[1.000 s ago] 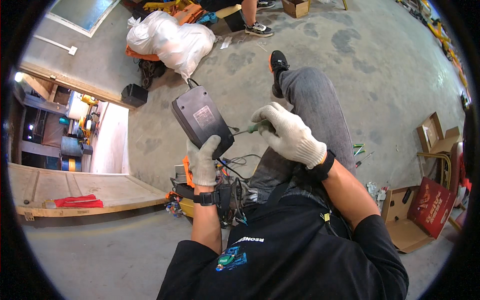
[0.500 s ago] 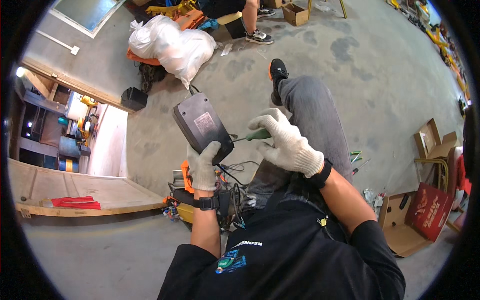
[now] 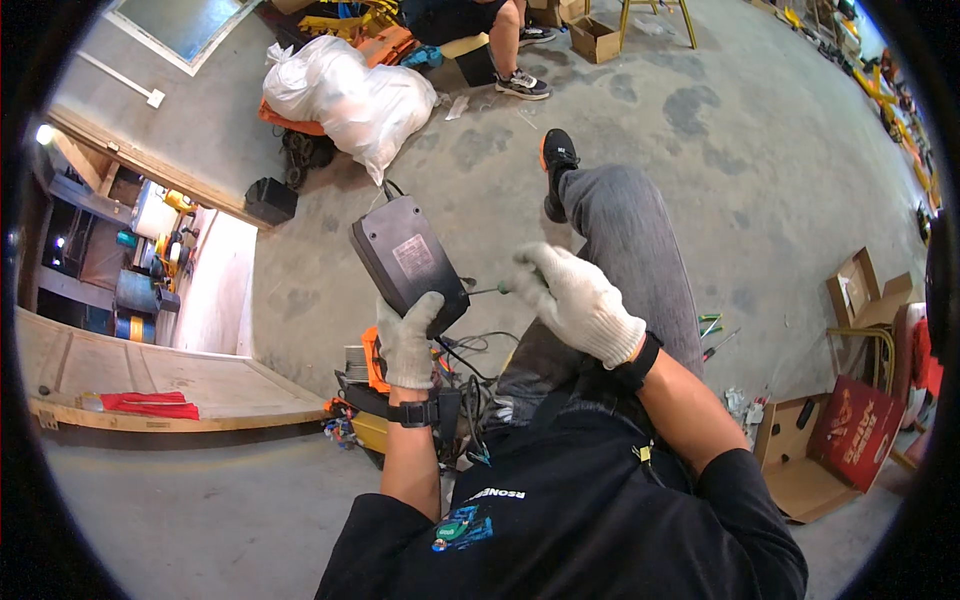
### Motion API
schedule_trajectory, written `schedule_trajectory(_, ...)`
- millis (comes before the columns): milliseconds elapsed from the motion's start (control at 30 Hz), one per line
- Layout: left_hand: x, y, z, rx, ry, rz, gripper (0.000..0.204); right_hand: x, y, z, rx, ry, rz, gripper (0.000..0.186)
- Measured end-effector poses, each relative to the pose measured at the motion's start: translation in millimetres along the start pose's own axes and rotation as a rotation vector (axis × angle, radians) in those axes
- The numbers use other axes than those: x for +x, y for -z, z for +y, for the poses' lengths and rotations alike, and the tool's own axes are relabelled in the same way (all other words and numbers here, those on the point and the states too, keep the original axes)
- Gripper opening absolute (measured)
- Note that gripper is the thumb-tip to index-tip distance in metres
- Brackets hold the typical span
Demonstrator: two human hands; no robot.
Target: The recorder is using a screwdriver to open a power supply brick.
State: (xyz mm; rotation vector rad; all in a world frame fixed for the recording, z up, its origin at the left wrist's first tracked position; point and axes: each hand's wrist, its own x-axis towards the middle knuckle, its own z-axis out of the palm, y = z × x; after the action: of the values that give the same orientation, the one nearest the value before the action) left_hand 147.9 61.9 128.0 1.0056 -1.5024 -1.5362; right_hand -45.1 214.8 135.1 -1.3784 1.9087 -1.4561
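A black box-shaped power adapter (image 3: 405, 262), with a label, corner screw holes and a cable at each end, is tilted up in front of me. My left hand (image 3: 408, 335), in a white knit glove, is closed round its lower near end, the thumb lying on the edge. My right hand (image 3: 578, 298), gloved as well, is wrapped round the green handle of a screwdriver (image 3: 488, 291). The screwdriver's thin shaft points left at the adapter's right lower corner; whether the tip sits in a screw hole I cannot tell.
Beneath my left forearm lie tools and tangled cables (image 3: 470, 390). A white plastic sack (image 3: 350, 100) rests on the floor ahead, near another person's leg (image 3: 508, 45). To the right are hand tools (image 3: 712, 335) and an open cardboard box (image 3: 800, 470). A wooden ledge (image 3: 240, 405) runs along the left.
My right hand has closed its fingers round the screwdriver handle, where before they were spread. The adapter and my left hand have shifted slightly in the picture.
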Motion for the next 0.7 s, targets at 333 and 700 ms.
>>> schedule_trajectory(333,8.0,5.1,-6.9,-0.01,0.03,0.014,0.055,-1.6,-1.6,-13.5,0.021,-0.09,-0.039,0.021)
schedule_trajectory(700,9.6,7.7,-8.2,-0.021,0.027,-0.003,0.056,-4.2,-1.0,-20.0,-0.189,0.105,0.004,0.025)
